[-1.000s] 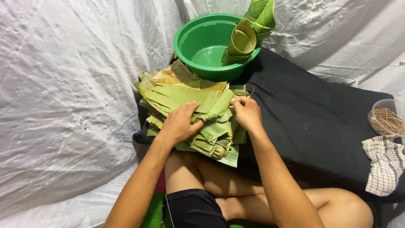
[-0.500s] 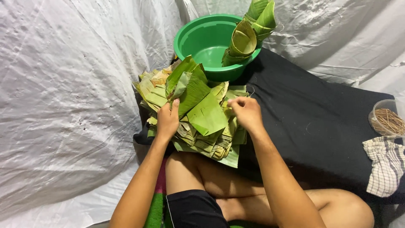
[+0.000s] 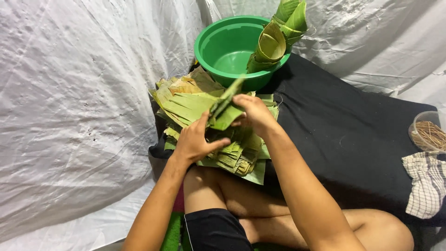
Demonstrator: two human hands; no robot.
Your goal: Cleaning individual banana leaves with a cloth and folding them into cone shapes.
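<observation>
A pile of cut green leaf pieces lies on a black cloth in front of my knees. Both my hands hold one folded leaf piece lifted above the pile. My left hand grips its lower edge with thumb and fingers. My right hand pinches it from the right side. The leaf stands on edge, its tip pointing toward the green basin.
Rolled leaf cones lean stacked on the basin's right rim. A black cloth covers the surface to the right. At the far right sit a clear tub of thin sticks and a checked cloth. White plastic sheeting surrounds everything.
A leaf piece was taken up from the pile and went from lying flat to folded and raised on edge between both hands. My hands have come closer together above the pile.
</observation>
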